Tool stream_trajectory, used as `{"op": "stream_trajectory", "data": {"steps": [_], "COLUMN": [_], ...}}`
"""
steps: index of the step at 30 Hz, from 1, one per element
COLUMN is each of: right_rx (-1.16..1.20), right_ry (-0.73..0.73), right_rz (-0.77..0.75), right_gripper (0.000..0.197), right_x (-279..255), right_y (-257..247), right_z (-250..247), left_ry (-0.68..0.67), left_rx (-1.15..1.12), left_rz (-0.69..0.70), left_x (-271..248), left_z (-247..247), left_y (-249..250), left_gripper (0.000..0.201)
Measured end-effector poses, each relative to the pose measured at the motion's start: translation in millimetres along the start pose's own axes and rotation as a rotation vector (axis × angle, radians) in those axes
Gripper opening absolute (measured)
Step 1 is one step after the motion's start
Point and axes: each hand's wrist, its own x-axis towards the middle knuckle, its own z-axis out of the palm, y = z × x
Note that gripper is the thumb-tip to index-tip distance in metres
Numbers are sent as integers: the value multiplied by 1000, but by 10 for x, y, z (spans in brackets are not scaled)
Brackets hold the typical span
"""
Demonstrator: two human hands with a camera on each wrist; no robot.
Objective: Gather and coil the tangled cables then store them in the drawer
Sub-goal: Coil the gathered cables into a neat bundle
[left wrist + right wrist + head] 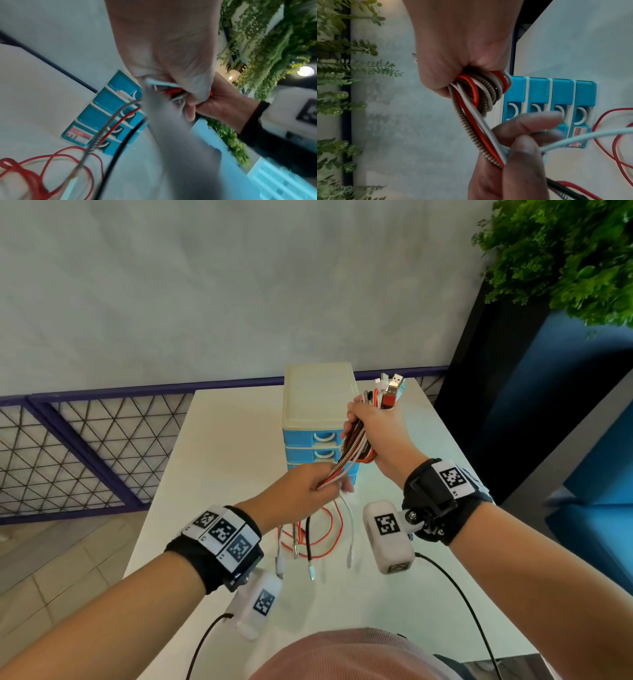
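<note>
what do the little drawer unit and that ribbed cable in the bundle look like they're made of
Drawer unit: looks like moulded plastic, with a cream top and glossy blue drawer fronts that have smooth, rounded pull recesses.

Ribbed cable: seems wrapped in a tight metal spring sheath; evenly spaced, beige-grey coils show where the right hand grips the bundle. It could be plastic spiral wrap instead.

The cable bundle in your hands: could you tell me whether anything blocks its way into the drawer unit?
Nothing stands between the cable bundle and the drawer unit, but all four visible drawers are closed. Both the right hand and the left hand hold cables, and loose ends trail on the table.
</note>
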Motion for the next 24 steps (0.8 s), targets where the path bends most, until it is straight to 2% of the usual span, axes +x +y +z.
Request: {"op": "stream_trajectory", "data": {"steps": [3, 7, 13, 16, 18, 20, 24], "right_rx": [55, 239, 418, 438, 422, 310, -147], "right_ry": [-19, -27, -105, -87, -82, -129, -279], "right_rz": [10, 49, 145, 149, 154, 141, 72], "right_gripper": [17, 13, 15, 16, 15, 14, 13], "right_x": [15, 111, 112, 132, 137, 134, 93], "right_y": [7, 37, 98, 123, 126, 121, 103], "right_z": [-18, -93, -170, -224, -255, -286, -284], "left_ry": [-79, -168, -300, -343, -325, -254, 7], "left_rx": [-31, -273, -453, -240, -215, -150, 485], "left_rz": [32, -44, -132, -150, -173, -194, -163], "left_x": [12, -48, -123, -128, -133, -107, -18], "left_z": [-53, -129, -207, -230, -232, -228, -292], "left_y": [-39, -17, -7, -18, -63, -108, -99], "left_gripper": [19, 27, 44, 59, 56, 48, 35]}}
